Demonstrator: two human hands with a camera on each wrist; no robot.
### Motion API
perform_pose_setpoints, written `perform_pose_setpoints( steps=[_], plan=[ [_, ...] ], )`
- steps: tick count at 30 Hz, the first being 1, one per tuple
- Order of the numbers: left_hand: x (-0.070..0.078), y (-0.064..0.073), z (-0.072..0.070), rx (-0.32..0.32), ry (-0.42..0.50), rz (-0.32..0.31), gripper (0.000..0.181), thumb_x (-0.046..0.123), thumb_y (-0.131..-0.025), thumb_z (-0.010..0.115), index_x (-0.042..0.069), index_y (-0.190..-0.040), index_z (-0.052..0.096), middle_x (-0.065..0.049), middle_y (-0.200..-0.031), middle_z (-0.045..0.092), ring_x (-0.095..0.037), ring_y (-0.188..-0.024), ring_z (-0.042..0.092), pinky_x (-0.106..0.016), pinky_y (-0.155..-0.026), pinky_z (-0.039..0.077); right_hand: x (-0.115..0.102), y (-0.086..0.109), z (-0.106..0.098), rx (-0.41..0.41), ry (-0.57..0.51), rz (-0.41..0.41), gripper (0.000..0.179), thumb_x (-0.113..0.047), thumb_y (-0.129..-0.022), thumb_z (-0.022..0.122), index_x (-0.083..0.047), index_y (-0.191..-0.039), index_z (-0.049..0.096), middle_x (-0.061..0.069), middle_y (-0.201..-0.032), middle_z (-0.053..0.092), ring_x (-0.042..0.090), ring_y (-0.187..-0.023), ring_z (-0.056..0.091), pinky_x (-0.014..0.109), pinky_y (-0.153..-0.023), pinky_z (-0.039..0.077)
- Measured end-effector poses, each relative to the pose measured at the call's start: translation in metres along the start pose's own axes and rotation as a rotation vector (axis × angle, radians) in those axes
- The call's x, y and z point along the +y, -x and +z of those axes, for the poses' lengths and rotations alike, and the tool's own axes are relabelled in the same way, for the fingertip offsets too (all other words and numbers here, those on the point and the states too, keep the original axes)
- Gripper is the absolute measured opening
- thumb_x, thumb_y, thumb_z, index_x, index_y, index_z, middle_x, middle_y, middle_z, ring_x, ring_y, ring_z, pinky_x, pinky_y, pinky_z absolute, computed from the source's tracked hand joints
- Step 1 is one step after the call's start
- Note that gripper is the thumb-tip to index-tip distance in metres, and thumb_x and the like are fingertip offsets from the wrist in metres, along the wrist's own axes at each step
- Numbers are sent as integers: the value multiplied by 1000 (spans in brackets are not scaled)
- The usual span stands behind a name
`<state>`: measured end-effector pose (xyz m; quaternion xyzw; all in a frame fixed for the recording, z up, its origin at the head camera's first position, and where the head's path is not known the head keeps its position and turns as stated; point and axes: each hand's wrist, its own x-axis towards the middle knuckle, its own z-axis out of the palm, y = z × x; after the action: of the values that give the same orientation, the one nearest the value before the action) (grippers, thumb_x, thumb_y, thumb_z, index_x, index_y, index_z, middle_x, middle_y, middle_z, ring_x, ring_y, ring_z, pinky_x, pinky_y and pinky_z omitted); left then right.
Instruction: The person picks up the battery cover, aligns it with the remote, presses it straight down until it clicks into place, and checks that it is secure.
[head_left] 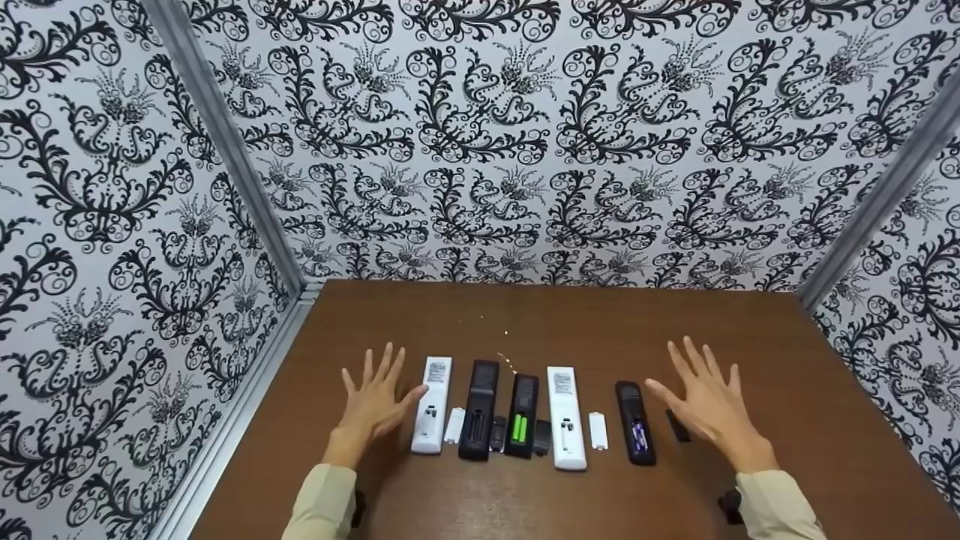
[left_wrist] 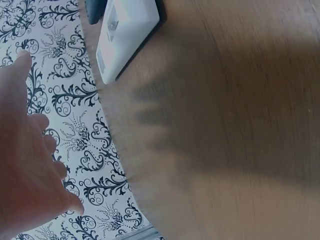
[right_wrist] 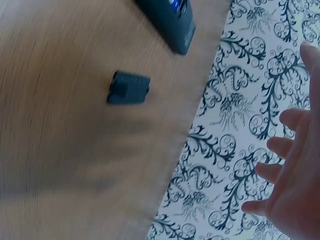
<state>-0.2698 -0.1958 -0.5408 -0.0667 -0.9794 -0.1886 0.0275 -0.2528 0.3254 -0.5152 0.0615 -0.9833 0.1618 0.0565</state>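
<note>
Both hands hover spread over the table, holding nothing. My left hand [head_left: 373, 401] is beside a white remote control [head_left: 435, 394], its thumb near the remote's edge; whether they touch I cannot tell. To its right lie a black remote [head_left: 481, 390], a black remote [head_left: 526, 391] with green batteries [head_left: 520, 428], and a second white remote [head_left: 563, 394]. All lie back up with uncovered battery compartments. Closest to my right hand [head_left: 712, 405] are a small black remote [head_left: 630, 397] with purple-blue batteries [head_left: 639, 435] and a dark battery cover [right_wrist: 129, 89], partly hidden in the head view.
White battery covers [head_left: 598, 430] and dark ones [head_left: 541, 437] lie beside the remotes on the brown wooden table [head_left: 495, 499]. Patterned walls [head_left: 517, 150] with grey metal posts [head_left: 232, 150] enclose the table's back and sides. Small bright specks lie behind the remotes.
</note>
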Motion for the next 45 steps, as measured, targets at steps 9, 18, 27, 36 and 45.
perform_pose_setpoints(
  steps=[9,18,27,36,45],
  plan=[
    [11,3,0,-66,108,-57,81,59,-98,48,16,-161,20,-12,-169,10,-49,-153,2,-76,-114,-7,-29,-2,16,20,-2,-64,86,-64,-96,49,-10,-158,26,20,-166,19,47,-152,15,74,-116,-1],
    [19,4,5,-108,216,-110,77,59,-100,45,14,-159,25,-13,-168,18,-51,-151,13,-75,-117,6,-68,-2,33,60,-16,-140,82,-60,-96,53,-9,-156,32,17,-163,29,42,-150,27,71,-118,6],
    [23,3,13,-107,289,-115,79,61,-100,44,6,-156,32,-20,-163,28,-52,-146,28,-66,-117,24,-99,0,51,105,-74,-191,81,-56,-93,60,-11,-155,36,15,-160,36,39,-147,35,69,-119,13],
    [27,-3,15,-77,402,-155,75,56,-99,52,3,-151,41,-27,-155,39,-46,-145,35,-64,-115,30,-133,-7,62,137,-110,-252,74,-55,-92,63,-13,-151,45,12,-158,42,36,-146,39,66,-119,19],
    [28,-7,22,-48,534,-204,71,49,-98,57,-6,-142,48,-28,-143,53,-45,-135,48,-57,-111,40,-163,-7,75,97,-126,-310,67,-54,-93,61,-14,-145,52,12,-154,47,34,-140,46,65,-116,27]
  ],
)
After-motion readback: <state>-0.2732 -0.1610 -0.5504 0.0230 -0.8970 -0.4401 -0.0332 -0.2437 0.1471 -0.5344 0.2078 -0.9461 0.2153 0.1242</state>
